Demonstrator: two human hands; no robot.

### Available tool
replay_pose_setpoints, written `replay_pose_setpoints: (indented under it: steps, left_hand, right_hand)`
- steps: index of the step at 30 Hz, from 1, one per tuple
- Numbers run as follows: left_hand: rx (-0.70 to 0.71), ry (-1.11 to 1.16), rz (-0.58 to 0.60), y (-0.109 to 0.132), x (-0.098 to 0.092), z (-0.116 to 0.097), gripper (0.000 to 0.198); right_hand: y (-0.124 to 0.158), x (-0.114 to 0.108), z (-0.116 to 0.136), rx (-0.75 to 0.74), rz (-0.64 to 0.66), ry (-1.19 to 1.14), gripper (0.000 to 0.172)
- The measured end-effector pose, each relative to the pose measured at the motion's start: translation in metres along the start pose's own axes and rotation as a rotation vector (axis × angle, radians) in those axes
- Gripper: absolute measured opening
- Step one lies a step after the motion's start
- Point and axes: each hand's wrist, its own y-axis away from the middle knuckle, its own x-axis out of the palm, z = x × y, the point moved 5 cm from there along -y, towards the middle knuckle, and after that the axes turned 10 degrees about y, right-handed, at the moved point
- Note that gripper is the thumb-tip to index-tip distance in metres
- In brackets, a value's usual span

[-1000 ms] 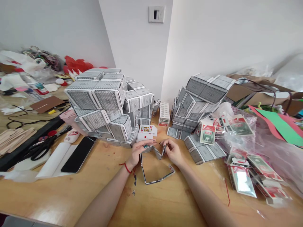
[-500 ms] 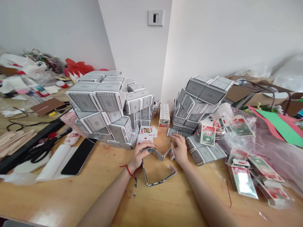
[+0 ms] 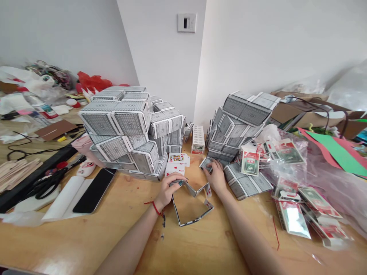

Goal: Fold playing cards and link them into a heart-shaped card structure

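Since the frame half a second ago, the right hand [image 3: 215, 174] has moved farther off, away from the strip's right end, to a grey-and-white patterned card piece [image 3: 204, 163] by the right-hand tower of grey card blocks [image 3: 247, 111].

In the head view, the zigzag strip of folded playing cards [image 3: 190, 189] stands on edge on the glossy tan wooden tabletop [image 3: 197, 250], its free ends near each other at the right. It looks light, springy and easily creased, probably slick on its faces; a gentle pinch on an upper edge, close to a fold, should suit it.

The left hand [image 3: 171, 187] has thumb and fingers drawn narrow on the strip's far left part. The right fingers curl over the card piece, beyond the strip and apart from it; whether they grip it, I cannot tell.
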Motion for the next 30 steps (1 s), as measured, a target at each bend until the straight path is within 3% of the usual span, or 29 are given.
replay_pose_setpoints:
  steps: [3,8,12,15,20,24,30]
  left_hand:
    - [0.004,-0.013,-0.044,0.001,-0.002,0.001,0.023]
    - [0.029,-0.028,-0.120,0.001,-0.008,0.000,0.023]
    - [0.026,-0.031,-0.137,0.001,-0.011,0.001,0.022]
    - [0.024,-0.031,-0.129,0.001,-0.009,0.001,0.022]
    - [0.016,-0.046,-0.130,0.001,-0.008,0.000,0.022]
    - [0.029,-0.063,-0.183,0.001,-0.012,-0.001,0.022]
    - [0.040,-0.092,-0.290,0.001,-0.019,0.001,0.023]
  right_hand:
    - [-0.001,-0.002,0.001,0.034,0.014,-0.034,0.017]
    - [0.001,-0.013,0.000,0.149,-0.049,-0.130,0.044]
    - [0.007,-0.006,0.003,0.178,0.102,-0.304,0.030]
    - [0.011,0.000,0.011,0.115,0.213,-0.367,0.029]
    - [0.009,-0.001,0.022,-0.138,0.170,-0.250,0.033]
    - [0.005,-0.002,0.006,-0.044,0.051,-0.016,0.036]
    - [0.006,-0.001,0.000,0.003,0.069,0.059,0.043]
